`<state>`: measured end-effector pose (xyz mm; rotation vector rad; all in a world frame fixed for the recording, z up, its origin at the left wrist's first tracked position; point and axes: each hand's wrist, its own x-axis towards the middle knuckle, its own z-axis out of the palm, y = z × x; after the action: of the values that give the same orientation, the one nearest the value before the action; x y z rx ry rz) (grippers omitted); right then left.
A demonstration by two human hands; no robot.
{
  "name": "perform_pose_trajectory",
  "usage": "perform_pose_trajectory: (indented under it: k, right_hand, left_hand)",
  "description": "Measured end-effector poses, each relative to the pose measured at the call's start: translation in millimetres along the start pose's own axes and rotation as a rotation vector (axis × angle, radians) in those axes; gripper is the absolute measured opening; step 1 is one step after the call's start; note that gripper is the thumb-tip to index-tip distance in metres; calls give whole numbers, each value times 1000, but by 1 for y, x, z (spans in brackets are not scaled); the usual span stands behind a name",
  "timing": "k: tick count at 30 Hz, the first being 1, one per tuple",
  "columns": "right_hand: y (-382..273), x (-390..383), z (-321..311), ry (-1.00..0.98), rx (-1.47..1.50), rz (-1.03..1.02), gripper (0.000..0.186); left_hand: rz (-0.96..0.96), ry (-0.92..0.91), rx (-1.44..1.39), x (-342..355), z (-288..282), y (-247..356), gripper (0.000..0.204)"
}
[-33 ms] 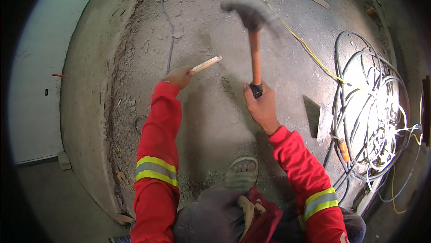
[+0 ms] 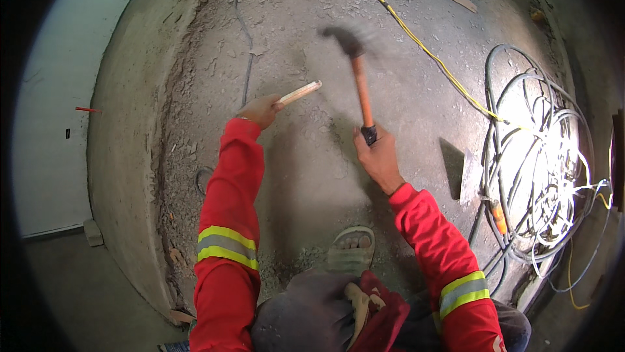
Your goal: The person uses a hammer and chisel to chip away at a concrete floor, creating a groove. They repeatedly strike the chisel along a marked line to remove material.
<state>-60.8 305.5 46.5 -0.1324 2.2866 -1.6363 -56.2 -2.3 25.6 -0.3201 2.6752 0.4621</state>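
Observation:
My left hand [image 2: 260, 111] is closed round the lower end of a short pale stick [image 2: 299, 94], which slants up to the right over the rough floor. Its exact kind does not show. In my right hand [image 2: 380, 158] is a claw hammer [image 2: 362, 88], gripped at the black end of its orange handle. The hammer's dark head is up beyond the stick's tip, to its right, smeared by motion and apart from the stick. Red sleeves with reflective bands cover both arms.
Coiled cables [image 2: 498, 157] lie brightly lit at the right, beside a flat trowel-like plate [image 2: 470, 177]. A yellow cord [image 2: 430, 54] crosses the dusty floor. Rubble lines the raised concrete ledge [image 2: 124, 124] on the left. My sandalled foot [image 2: 351, 248] is below my hands.
The hammer has tipped to the left and its head has come slightly lower. My left hand and the stick stay in place.

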Motion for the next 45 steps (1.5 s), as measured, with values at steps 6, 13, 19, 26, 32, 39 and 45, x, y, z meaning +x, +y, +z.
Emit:
perform_pose_trajectory:
  k: [6, 13, 19, 26, 32, 39, 45]
  right_hand:
    - [-13, 2, -28, -330, 58, 272, 25]
    - [-18, 0, -7, -3, 445, -129, 25]
    - [12, -1, -2, -337, 14, 389, 25]
    - [-18, 5, -26, -124, 400, 65, 27]
    - [27, -10, 28, -76, 384, 173, 27]
    - [24, -4, -24, -357, 234, 370, 21]
    - [-15, 1, -21, -59, 412, 47, 27]
  left_hand:
    - [-23, 74, 68, 3, 9, -6, 29]
    - [-73, -43, 93, 8, -6, 7, 27]
    - [-43, 30, 189, -3, -17, 27, 26]
    - [8, 4, 166, 1, -18, 23, 26]
    - [-20, 32, 194, 5, -16, 20, 28]
    - [-159, -8, 263, -8, -31, 7, 27]
    - [-98, -20, 86, -9, -20, 2, 29]
